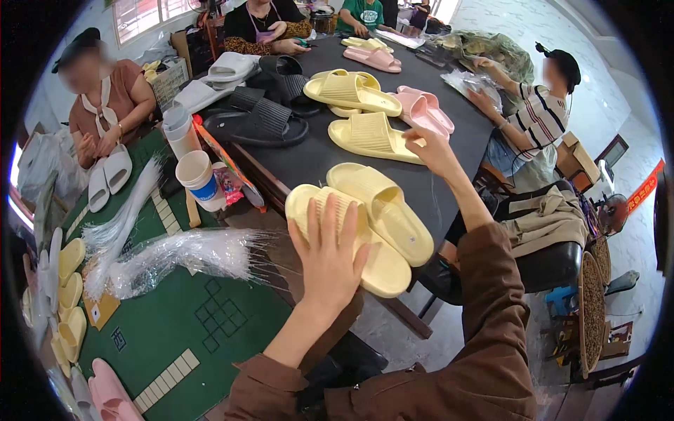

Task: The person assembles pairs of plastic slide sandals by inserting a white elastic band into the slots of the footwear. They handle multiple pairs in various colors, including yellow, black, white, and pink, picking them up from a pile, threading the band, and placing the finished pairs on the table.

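My left hand (330, 256) lies flat on the nearest yellow slipper (351, 242), fingers spread and released, palm pressing on its ribbed upper, nothing gripped. That slipper sits at the near corner of the dark desk (309, 158), its toe end hanging a little over the edge, and its twin, the second yellow slipper (382, 210), lies touching it on the right side, angled the same way.

My right hand (430, 151) is stretched out further across the desk, fingers loosely curled and resting on the heel end of another yellow slipper (368, 137). It touches it, but whether the fingers actually pinch the edge I cannot tell from here. Beyond that one, a stacked yellow pair (351, 90) and a pink pair (425, 109) sit near the middle of the desk, and to the left of them black slippers (256, 123) and a white one (228, 67).

On my left, lower down, the green mat (182, 323) carries a heap of clear plastic strands (175, 252), well apart from my left hand. A paper cup (199, 179) stands at the desk's left edge. More yellow and pink slippers lie along the mat's far left rim.

Around the desk, other people sit at work: one on the left holding white slippers (109, 175), one on the right in a striped top (537, 119) handling clear bags, more at the far end.
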Demonstrator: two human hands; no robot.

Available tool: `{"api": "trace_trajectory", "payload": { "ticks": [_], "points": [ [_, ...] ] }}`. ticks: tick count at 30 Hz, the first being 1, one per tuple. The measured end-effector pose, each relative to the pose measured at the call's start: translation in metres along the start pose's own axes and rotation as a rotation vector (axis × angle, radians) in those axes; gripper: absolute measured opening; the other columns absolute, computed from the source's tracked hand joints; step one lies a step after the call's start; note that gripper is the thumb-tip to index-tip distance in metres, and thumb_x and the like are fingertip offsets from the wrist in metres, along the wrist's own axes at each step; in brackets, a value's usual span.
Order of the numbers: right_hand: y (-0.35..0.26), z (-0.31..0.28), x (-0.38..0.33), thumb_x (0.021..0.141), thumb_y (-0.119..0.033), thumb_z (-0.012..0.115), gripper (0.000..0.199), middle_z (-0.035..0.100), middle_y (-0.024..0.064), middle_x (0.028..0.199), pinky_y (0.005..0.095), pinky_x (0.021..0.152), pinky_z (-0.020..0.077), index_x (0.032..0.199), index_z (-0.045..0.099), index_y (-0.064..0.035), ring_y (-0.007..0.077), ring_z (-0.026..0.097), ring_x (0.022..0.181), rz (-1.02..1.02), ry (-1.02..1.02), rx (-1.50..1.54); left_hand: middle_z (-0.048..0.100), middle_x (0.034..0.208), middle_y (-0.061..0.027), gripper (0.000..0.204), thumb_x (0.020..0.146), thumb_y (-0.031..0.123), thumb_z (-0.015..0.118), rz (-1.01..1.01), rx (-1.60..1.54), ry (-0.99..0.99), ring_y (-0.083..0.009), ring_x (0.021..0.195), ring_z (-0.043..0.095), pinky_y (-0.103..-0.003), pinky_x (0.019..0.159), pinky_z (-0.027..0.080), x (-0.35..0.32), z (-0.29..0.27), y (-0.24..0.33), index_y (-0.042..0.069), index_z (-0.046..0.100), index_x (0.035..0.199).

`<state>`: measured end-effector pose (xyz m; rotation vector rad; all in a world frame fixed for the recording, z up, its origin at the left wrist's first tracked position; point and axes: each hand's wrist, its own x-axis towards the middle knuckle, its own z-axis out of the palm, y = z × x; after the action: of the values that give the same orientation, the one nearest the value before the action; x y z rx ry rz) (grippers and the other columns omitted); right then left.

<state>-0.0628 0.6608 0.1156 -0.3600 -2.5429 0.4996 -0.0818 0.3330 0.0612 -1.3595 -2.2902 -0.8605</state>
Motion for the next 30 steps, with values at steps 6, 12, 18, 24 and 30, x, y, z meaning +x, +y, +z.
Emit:
{"api": "trace_trajectory", "payload": {
  "ticks": [6,12,18,24,30],
  "points": [
    [0.032,0.055,0.05,0.083,-0.029,0.063,0.044,0.066,0.0123,0.106,0.0411,0.085,0.048,0.123,0.058,-0.0126,0.0312,0.062,0.1,0.014,0.052,-0.234,0.037,0.141,-0.0218,0.073,0.084,0.034,0.062,0.101,-0.045,-0.008,-0.0395,0.134,0.03,-0.058,0.112,0.015,0.019,0.015,0.0,-0.002,0.035,0.141],
    [0.034,0.038,0.033,0.078,-0.027,0.064,0.024,0.064,0.0137,0.086,0.0441,0.071,0.0484,0.093,0.066,-0.0078,0.033,0.062,0.084,0.05,-0.141,-0.299,0.046,0.127,-0.0194,0.071,0.084,0.036,0.062,0.083,-0.019,-0.001,-0.0375,0.124,0.039,-0.056,0.106,0.025,0.034,0.013,0.003,0.002,0.038,0.142],
    [0.023,-0.023,-0.011,0.083,-0.014,0.061,0.019,0.068,0.0119,0.089,0.0333,0.075,0.0496,0.098,0.066,-0.0028,0.0239,0.065,0.086,0.134,-0.445,-0.074,0.047,0.129,-0.0155,0.059,0.082,0.034,0.065,0.104,0.107,-0.033,-0.0409,0.121,0.041,-0.061,0.1,0.03,0.041,0.02,0.001,0.023,0.047,0.138],
    [0.045,-0.015,0.057,0.084,-0.004,0.058,0.025,0.067,0.0119,0.106,0.032,0.087,0.0472,0.108,0.066,-0.0003,0.0219,0.062,0.099,-0.071,-0.098,-0.008,0.043,0.142,-0.0086,0.039,0.08,0.032,0.068,0.128,0.106,-0.089,-0.0443,0.125,0.038,-0.066,0.1,0.03,0.043,0.024,0.003,0.019,0.063,0.116],
    [0.035,0.058,0.105,0.076,-0.021,0.069,0.028,0.067,0.0151,0.094,0.0424,0.082,0.0479,0.099,0.067,-0.0044,0.0332,0.063,0.092,-0.374,-0.115,-0.276,0.044,0.141,-0.0094,0.036,0.08,0.032,0.069,0.125,0.06,-0.068,-0.045,0.125,0.038,-0.066,0.099,0.03,0.043,0.023,0.002,0.017,0.064,0.112]
  ]
}}
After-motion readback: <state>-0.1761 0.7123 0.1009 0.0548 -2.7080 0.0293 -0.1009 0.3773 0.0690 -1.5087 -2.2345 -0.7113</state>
